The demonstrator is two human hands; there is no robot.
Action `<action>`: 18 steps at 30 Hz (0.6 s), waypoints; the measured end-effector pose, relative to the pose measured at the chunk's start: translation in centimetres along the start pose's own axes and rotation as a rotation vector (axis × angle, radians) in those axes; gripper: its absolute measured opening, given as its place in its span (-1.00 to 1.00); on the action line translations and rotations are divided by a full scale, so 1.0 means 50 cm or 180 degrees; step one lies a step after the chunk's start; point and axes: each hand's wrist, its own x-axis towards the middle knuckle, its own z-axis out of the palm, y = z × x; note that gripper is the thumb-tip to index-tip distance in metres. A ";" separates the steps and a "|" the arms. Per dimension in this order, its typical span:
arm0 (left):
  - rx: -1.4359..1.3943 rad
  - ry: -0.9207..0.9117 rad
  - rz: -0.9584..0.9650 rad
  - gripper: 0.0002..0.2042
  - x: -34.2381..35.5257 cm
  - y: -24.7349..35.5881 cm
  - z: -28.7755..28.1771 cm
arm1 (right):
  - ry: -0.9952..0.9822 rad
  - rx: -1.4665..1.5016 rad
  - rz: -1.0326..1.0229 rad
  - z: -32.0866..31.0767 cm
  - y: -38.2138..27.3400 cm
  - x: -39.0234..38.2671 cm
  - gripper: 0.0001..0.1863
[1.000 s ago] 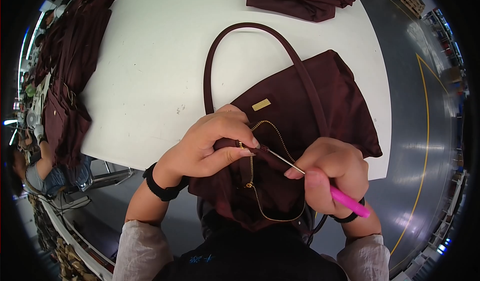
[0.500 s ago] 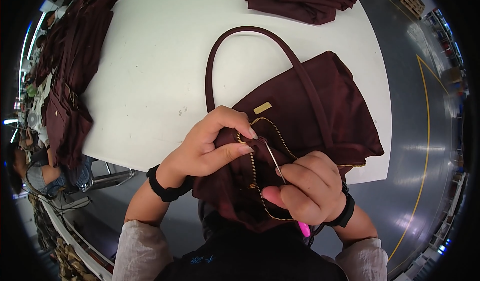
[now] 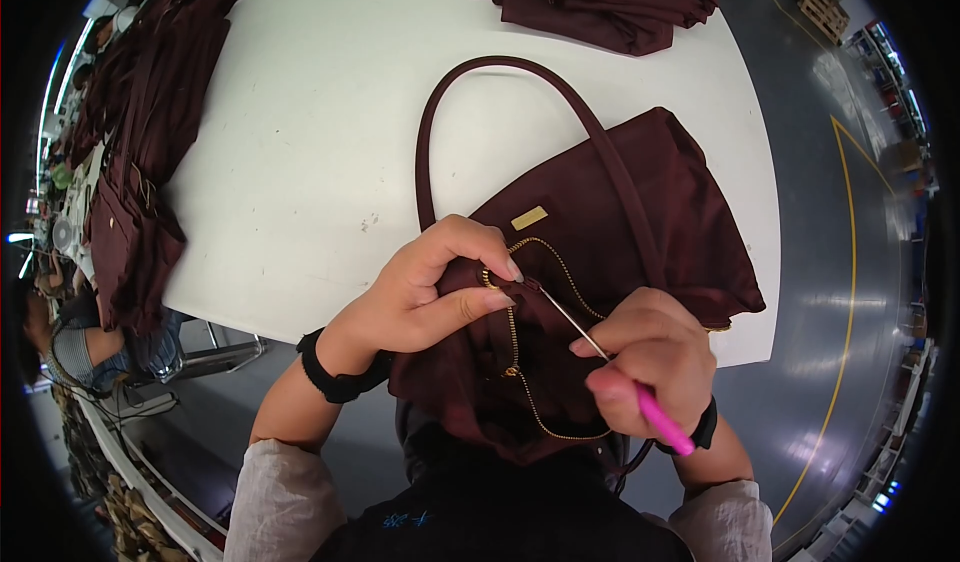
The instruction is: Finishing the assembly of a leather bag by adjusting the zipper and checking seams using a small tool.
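A dark maroon handbag (image 3: 640, 192) with a gold plate on its front lies at the table's near edge and hangs toward me. Its gold-toothed zipper (image 3: 555, 252) is undone around an opening. My left hand (image 3: 430, 287) pinches a bit of the maroon cloth at that opening between thumb and forefinger. My right hand (image 3: 655, 362) is closed around a pink-handled awl (image 3: 660, 420). The awl's thin metal shaft runs up and left to the cloth beside my left fingertips. Whether the tip goes into the cloth cannot be made out.
The bag rests on a white table (image 3: 300, 152). More folded maroon bags (image 3: 610, 7) lie at its far side. Others hang in a stack (image 3: 150, 152) along the left edge. A seated person (image 3: 85, 347) is at the far left. Grey floor (image 3: 800, 262) lies to the right.
My right hand has shifted right and turned, so more of the pink handle and metal shaft shows. My left hand keeps its pinch on the cloth.
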 end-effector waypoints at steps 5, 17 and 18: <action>-0.0061 -0.0066 -0.0028 -0.77 0.000 -0.005 0.000 | 0.0273 0.0685 0.0312 -0.001 0.003 0.014 -0.80; -0.0039 -0.0158 0.0031 -0.78 0.001 -0.009 -0.002 | 0.0049 0.1169 0.0739 -0.015 0.012 0.004 -0.81; -0.0034 -0.0154 0.0026 -0.78 0.000 -0.009 -0.002 | 0.0047 0.1178 0.0738 -0.015 0.013 0.002 -0.81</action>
